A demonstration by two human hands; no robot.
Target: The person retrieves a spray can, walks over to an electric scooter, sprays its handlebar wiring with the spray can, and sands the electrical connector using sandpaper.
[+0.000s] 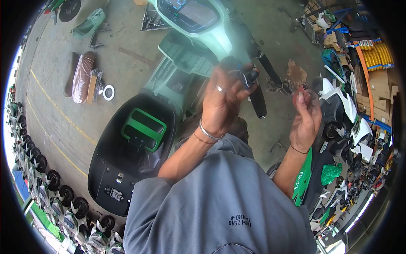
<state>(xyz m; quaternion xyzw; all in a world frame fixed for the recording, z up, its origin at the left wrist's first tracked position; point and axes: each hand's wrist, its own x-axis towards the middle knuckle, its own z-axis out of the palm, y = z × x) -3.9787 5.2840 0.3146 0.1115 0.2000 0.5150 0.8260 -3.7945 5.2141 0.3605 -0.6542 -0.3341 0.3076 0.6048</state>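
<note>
My left hand [220, 101], with a ring and a metal bangle, is closed around a small black part with thin wires [249, 78]; its exact kind I cannot make out. It is beside the handlebar of a mint-green scooter [220, 36], near a black grip [258, 101]. To the right, my right hand [305, 120] is raised with the thumb pressed on a thin reddish piece [301, 97]. What this piece is does not show clearly. The scooter's display [190, 12] is at the top of the view.
The scooter's open black storage compartment [105, 169] holds a green frame [146, 129]. A wrapped brown seat [83, 76] and a white ring [109, 92] lie on the floor. White body panels [342, 99] and cardboard boxes [376, 95] are at the right; several wheels line the left.
</note>
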